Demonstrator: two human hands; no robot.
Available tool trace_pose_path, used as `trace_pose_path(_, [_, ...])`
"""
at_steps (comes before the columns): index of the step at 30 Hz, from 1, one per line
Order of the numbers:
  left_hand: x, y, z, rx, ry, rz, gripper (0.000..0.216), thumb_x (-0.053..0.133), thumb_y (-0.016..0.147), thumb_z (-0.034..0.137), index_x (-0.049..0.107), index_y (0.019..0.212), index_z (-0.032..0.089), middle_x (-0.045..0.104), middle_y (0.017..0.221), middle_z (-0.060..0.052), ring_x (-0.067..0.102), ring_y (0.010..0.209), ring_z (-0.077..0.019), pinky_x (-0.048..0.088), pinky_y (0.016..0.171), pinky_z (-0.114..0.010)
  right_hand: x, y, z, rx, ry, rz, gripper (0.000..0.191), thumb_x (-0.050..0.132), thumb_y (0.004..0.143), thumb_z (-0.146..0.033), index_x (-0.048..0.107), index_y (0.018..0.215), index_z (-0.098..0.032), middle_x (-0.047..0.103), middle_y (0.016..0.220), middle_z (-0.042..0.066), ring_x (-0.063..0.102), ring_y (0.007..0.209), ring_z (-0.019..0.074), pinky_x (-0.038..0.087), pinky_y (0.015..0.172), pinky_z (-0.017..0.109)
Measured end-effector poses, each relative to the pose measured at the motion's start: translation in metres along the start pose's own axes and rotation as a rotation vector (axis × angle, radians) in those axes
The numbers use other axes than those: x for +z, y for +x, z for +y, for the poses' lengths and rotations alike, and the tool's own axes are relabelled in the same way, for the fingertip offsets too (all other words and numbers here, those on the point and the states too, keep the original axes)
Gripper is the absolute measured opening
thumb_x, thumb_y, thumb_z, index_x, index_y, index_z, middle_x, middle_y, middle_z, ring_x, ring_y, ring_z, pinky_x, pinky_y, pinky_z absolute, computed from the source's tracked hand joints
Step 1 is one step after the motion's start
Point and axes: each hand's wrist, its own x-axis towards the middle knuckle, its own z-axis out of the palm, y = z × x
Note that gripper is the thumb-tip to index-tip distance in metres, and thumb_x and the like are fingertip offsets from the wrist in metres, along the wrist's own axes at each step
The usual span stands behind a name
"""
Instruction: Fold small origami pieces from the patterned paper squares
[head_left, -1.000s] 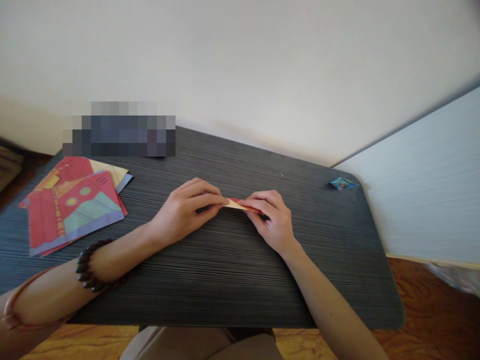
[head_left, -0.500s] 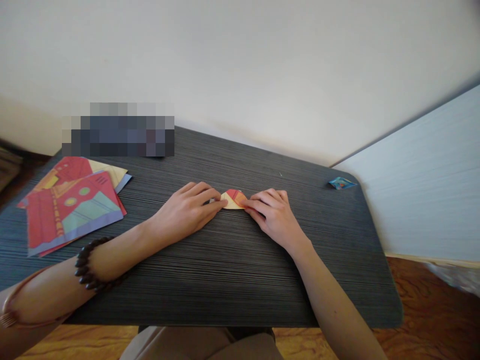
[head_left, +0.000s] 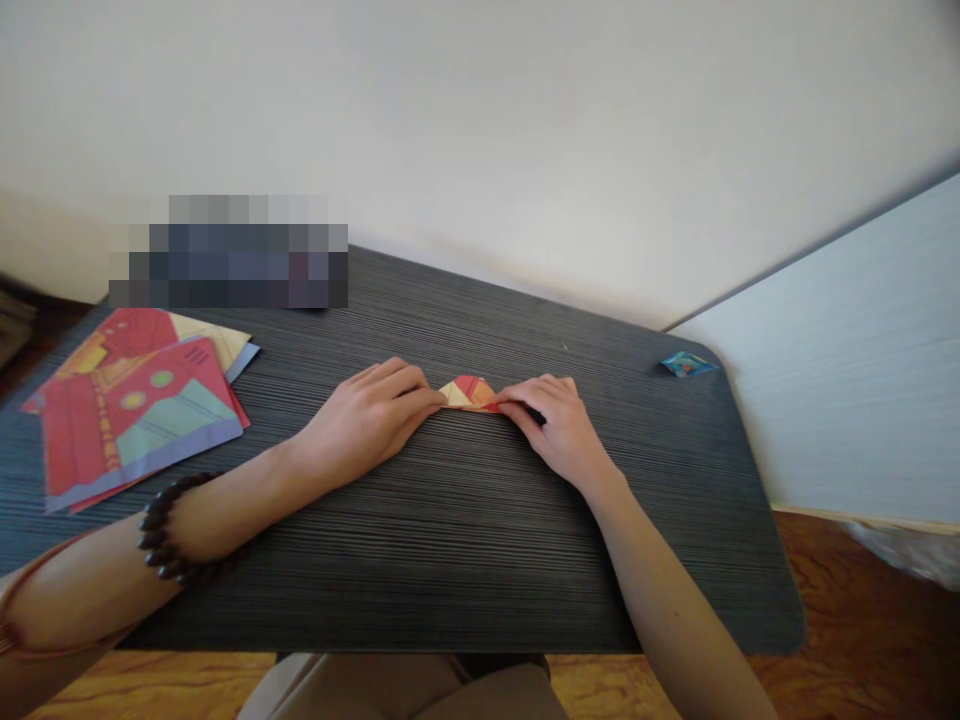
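A small folded piece of paper [head_left: 471, 391], cream, red and orange, lies on the dark table between my hands. My left hand [head_left: 379, 408] pinches its left end between thumb and fingers. At the right end, the thumb and forefinger of my right hand [head_left: 551, 418] are closed on the paper. A narrow fold runs along its near edge, with red showing at the right. Fingertips hide both ends of the paper.
Several printed paper sheets [head_left: 142, 410] lie overlapped at the table's left. A blurred-out dark object [head_left: 240, 265] stands behind them. A small blue folded paper [head_left: 686, 364] sits by the right edge. The dark table [head_left: 465, 560] meets a white wall and a pale panel [head_left: 847, 370].
The paper's near edge has been turned up into a narrow fold, and its shape looks flatter. Both hands keep their grip at the ends. The view has shifted slightly.
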Motion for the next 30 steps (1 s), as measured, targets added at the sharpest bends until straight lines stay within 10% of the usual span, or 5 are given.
trace_pose_path(18, [-0.001, 0.004, -0.007, -0.097, -0.159, 0.001, 0.022, 0.047, 0.092, 0.031, 0.064, 0.088, 0.018, 0.064, 0.087, -0.004, 0.053, 0.085, -0.0182, 0.044, 0.082, -0.034, 0.002, -0.002, 0.006, 0.102, 0.044, -0.03, 0.014, 0.055, 0.088, -0.031, 0.063, 0.083, -0.021, 0.056, 0.098, 0.005, 0.054, 0.094, 0.0193, 0.04, 0.084, 0.039])
trace_pose_path(30, [0.0, 0.006, 0.005, -0.173, 0.177, -0.032, 0.026, 0.043, 0.093, 0.03, 0.06, 0.082, 0.014, 0.058, 0.08, -0.008, 0.053, 0.078, -0.0218, 0.044, 0.073, -0.036, 0.009, -0.002, -0.002, 0.106, -0.095, -0.005, 0.01, 0.05, 0.088, -0.024, 0.053, 0.08, -0.019, 0.054, 0.096, 0.008, 0.052, 0.091, 0.0212, 0.043, 0.081, 0.038])
